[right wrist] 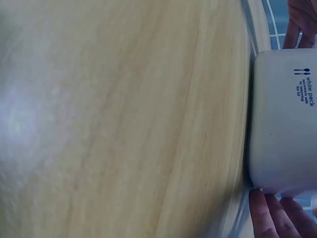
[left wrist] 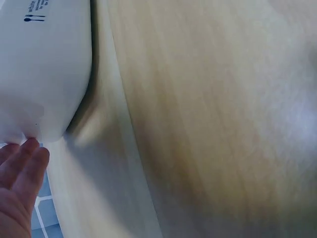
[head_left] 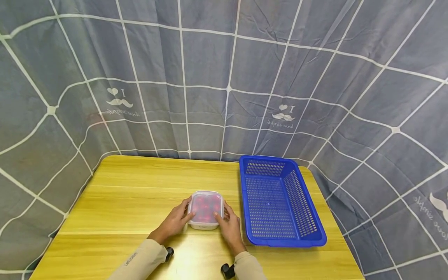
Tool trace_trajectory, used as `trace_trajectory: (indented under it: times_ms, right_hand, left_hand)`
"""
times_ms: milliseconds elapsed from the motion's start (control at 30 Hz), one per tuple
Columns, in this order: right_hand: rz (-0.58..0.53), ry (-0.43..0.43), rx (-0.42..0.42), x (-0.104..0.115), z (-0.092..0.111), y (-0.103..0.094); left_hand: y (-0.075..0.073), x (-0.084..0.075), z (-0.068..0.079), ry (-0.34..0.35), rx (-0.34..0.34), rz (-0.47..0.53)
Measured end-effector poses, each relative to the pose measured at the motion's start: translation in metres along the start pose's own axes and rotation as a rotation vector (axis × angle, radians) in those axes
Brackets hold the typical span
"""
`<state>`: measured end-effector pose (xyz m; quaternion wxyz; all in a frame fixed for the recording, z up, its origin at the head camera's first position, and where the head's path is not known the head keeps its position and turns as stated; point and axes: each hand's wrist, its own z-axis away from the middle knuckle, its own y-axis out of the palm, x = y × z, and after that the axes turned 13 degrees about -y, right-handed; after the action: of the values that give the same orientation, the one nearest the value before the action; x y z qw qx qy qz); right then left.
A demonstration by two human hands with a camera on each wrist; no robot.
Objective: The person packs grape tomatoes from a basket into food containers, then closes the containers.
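A square white food container (head_left: 205, 210) with a translucent lid stands on the table in front of me, and red or pink contents show blurrily through the lid. My left hand (head_left: 176, 217) holds its left side, thumb on the lid's edge. On the opposite side my right hand (head_left: 229, 225) grips it in the same way. In the left wrist view the left fingers (left wrist: 25, 166) touch the container's wall. Dark printing with a spoon and fork marks the container's front (right wrist: 287, 124) in the right wrist view, where the right fingers (right wrist: 280, 215) lie against its side.
A blue perforated plastic basket (head_left: 269, 210) lies on the right part of the yellow wooden table (head_left: 133, 194), close to my right hand. A grey curtain (head_left: 206, 105) with white grid lines hangs behind and around the table.
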<state>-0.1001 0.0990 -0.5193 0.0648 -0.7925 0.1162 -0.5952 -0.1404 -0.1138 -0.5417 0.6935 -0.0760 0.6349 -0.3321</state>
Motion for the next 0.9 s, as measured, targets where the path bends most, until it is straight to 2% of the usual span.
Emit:
trace_trajectory:
  times_ms: [167,267,433,633,767,900]
  right_hand:
    - [0.024,-0.01,0.003,-0.02,-0.001,0.004]
    - [0.038,0.0,0.021,-0.036,-0.002,0.005]
    - [0.067,-0.015,0.04,-0.046,-0.003,0.005]
    - [0.087,-0.061,0.025,-0.048,-0.003,0.005]
    - [0.095,-0.044,0.013,-0.047,-0.002,0.005]
    - [0.096,-0.042,0.009,-0.047,-0.003,0.005]
  left_hand:
    - [0.001,0.002,-0.001,0.001,-0.044,0.018]
    - [0.001,0.002,-0.001,0.022,-0.078,-0.019]
    - [0.001,0.001,-0.003,0.041,-0.101,-0.094]
    - [0.001,-0.001,-0.005,0.027,-0.038,-0.118]
    - [0.0,-0.001,-0.008,0.037,0.015,-0.123]
    - [-0.001,0.001,-0.011,0.047,0.025,-0.134]
